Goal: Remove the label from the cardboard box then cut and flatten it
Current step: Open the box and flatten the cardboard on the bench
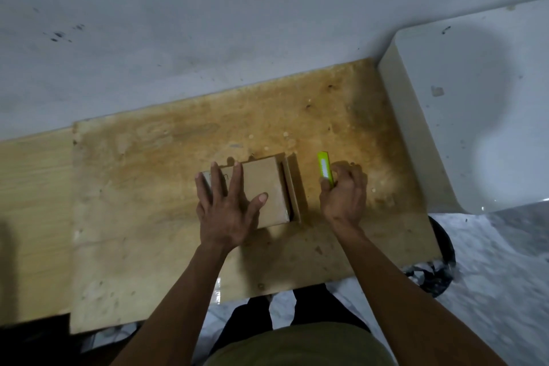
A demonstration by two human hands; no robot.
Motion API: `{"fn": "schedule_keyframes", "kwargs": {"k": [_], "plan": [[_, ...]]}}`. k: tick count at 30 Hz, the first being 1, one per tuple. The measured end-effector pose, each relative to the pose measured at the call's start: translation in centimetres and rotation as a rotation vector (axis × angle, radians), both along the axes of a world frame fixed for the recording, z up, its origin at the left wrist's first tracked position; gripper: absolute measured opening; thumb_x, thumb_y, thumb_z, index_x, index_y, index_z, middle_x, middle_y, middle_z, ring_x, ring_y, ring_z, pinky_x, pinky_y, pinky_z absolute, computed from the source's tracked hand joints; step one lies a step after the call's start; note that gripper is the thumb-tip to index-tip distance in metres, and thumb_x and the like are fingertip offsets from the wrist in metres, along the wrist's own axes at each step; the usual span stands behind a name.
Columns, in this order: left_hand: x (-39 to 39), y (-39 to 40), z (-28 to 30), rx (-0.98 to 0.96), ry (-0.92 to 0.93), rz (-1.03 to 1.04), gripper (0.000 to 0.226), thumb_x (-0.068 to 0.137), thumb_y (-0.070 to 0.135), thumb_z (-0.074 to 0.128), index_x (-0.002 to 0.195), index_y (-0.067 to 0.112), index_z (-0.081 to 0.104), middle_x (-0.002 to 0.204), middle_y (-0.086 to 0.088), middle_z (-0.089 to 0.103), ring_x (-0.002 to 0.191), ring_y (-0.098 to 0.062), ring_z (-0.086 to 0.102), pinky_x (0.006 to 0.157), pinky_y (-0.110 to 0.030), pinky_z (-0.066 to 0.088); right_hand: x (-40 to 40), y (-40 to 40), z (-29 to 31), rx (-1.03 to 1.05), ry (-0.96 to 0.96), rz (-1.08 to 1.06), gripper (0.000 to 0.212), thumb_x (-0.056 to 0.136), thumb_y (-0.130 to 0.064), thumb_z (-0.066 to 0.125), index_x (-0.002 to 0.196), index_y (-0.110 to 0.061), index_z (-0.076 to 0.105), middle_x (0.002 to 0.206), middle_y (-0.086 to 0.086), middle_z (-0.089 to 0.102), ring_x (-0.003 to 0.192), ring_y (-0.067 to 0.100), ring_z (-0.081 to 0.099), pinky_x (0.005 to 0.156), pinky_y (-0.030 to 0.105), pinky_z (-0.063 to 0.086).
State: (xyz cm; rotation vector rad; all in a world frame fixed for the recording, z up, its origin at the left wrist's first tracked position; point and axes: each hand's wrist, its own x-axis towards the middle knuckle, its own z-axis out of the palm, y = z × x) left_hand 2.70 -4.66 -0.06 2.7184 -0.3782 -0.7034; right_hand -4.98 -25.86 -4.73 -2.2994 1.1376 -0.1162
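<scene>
A small brown cardboard box [264, 178] lies on the stained wooden board [166, 163], near its middle. A flap [292, 187] stands open along the box's right side. My left hand [227, 208] rests flat on the box's top, fingers spread, covering its left half and some dark writing. My right hand [344, 190] is just right of the box, fingers closed around the lower end of a lime-green utility knife [324, 168]. The knife points away from me and is clear of the box. No blade is visible.
A white appliance or cabinet [475, 104] stands at the board's right end. A wall runs behind the board. A lighter wooden surface [32, 217] adjoins on the left. A black bin with a bag [436, 273] sits below the board's right front corner.
</scene>
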Motion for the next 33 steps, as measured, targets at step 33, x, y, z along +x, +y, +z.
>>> {"fn": "schedule_keyframes", "kwargs": {"k": [33], "plan": [[-4.0, 8.0, 1.0, -0.447, 0.078, 0.268, 0.082, 0.093, 0.065, 0.039, 0.158, 0.023, 0.013, 0.156, 0.025, -0.006, 0.148, 0.002, -0.015, 0.122, -0.033, 0.005, -3.0, 9.4, 3.6, 0.595, -0.091, 0.242, 0.045, 0.101, -0.047, 0.037, 0.144, -0.036, 0.042, 0.138, -0.013, 0.051, 0.128, 0.014, 0.047, 0.111, 0.046, 0.039]]}}
